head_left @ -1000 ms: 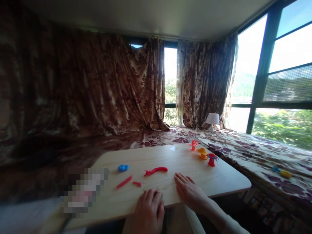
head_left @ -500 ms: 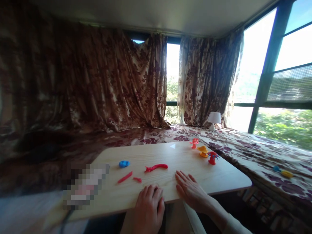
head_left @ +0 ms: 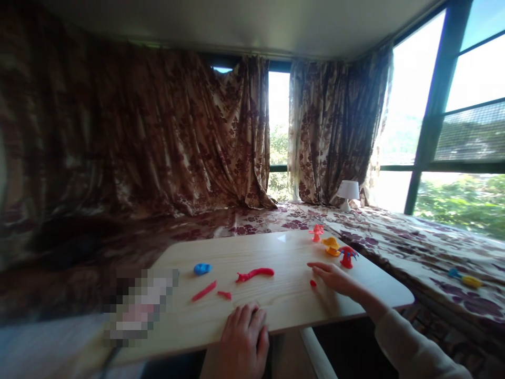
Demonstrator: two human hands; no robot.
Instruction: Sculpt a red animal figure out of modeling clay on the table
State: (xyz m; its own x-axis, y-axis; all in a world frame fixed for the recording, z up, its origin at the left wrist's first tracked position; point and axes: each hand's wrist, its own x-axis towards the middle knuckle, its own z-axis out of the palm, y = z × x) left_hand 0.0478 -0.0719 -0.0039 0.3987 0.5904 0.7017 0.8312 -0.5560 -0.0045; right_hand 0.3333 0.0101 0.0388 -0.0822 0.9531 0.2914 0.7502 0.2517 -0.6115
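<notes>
"What's new?"
"The right hand [head_left: 333, 276] lifts open, uncovering a red clay dab [head_left: 313, 283] to its left on the table [head_left: 282, 305], now reachable."
"Left hand [head_left: 245, 337]?"
"Near edge; I can't tell its grip."

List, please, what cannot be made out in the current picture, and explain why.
In the head view:
- What lies under the left hand: its own back hides it.
- Pixelated object, on the left: covered by blocky squares.
- Right sleeve: the bottom edge cuts it off.
- Blue-and-yellow item on the bedding: too small to identify.
</notes>
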